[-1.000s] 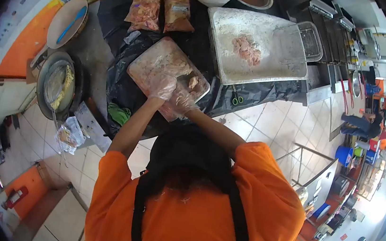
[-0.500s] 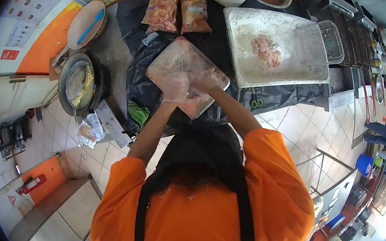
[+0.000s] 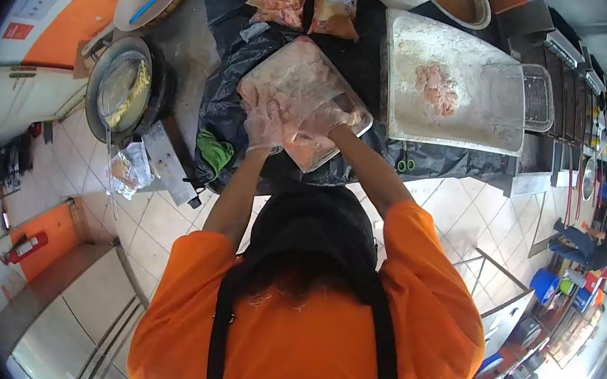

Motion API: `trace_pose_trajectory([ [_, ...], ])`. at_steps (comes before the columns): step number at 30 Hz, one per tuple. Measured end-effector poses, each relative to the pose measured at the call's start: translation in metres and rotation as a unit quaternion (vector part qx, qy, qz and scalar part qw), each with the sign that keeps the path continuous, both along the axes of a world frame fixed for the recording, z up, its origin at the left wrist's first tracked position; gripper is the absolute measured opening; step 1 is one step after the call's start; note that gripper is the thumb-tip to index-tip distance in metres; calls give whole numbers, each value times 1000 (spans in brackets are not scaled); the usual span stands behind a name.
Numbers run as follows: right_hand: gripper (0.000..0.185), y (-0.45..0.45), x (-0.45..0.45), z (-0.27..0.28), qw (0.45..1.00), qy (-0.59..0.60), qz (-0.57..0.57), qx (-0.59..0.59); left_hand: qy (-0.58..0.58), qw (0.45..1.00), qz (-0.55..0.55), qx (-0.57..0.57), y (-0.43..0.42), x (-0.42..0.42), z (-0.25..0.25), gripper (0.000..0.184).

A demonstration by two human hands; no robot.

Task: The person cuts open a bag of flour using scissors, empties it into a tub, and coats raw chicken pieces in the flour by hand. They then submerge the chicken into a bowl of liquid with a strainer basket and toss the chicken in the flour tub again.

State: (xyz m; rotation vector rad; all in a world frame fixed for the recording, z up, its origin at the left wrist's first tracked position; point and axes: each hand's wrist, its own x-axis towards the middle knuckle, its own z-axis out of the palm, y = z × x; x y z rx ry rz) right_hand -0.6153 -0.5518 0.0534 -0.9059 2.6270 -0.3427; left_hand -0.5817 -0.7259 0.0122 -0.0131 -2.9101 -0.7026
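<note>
Touching raw meat in the tray beneath left hand and right hand; cannot tell whether gripping or open. Could spill some over the wrist-side rim by pushing hard.

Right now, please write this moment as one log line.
left grip: at raw meat; right grip: at raw meat; scissors: near floured tub
</note>
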Motion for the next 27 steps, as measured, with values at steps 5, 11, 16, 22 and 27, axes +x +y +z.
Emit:
trace_pose_trajectory([
  [5,72,-6,3,-32,998,31,39,-27,93,985,18,144,-4,1,8,48],
  [11,69,0,-2,-26,998,28,53,11,-88,972,31,217,-9,-1,21,49],
  [16,62,49,-1,24,970,-135,169,111,-101,984,25,147,-13,2,24,52],
  [22,80,42,46,-9,981,39,-183,58,-151,976,1,157,-14,0,42,57],
  [27,85,9,48,11,963,-85,-241,-87,-113,991,24,60,-16,-1,-2,57],
])
